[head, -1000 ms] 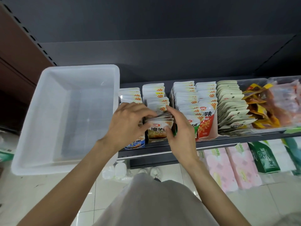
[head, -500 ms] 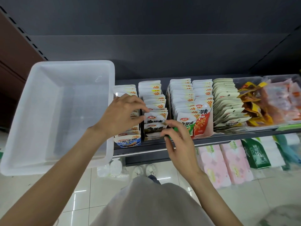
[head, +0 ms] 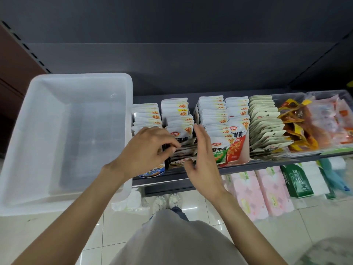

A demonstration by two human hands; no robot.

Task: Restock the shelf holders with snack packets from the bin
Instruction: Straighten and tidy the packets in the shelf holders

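The white translucent bin (head: 82, 79) stands on the shelf at the left, and no packets show inside it. Rows of white snack packets (head: 212, 111) stand in the shelf holders. In the second row, the front packets (head: 184, 151) lean forward, nearly flat, below an upright packet (head: 178, 133). My left hand (head: 147, 152) has its fingers curled, and fingertips and thumb pinch the left edge of those leaning packets. My right hand (head: 202, 159) is held edge-on with straight fingers against their right side, and its thumb touches the lowest packet.
Cream packets (head: 265, 119) fill a row further right, then clear trays (head: 290, 96) with yellow, orange and pink packets. The dark shelf edge (head: 172, 178) runs in front. Below it are pink tissue packs (head: 248, 192), a green box (head: 297, 180) and the tiled floor.
My right hand has let go of the front packet and straightened beside the second row. The front packets there have tipped forward. My left hand stays at their left edge.
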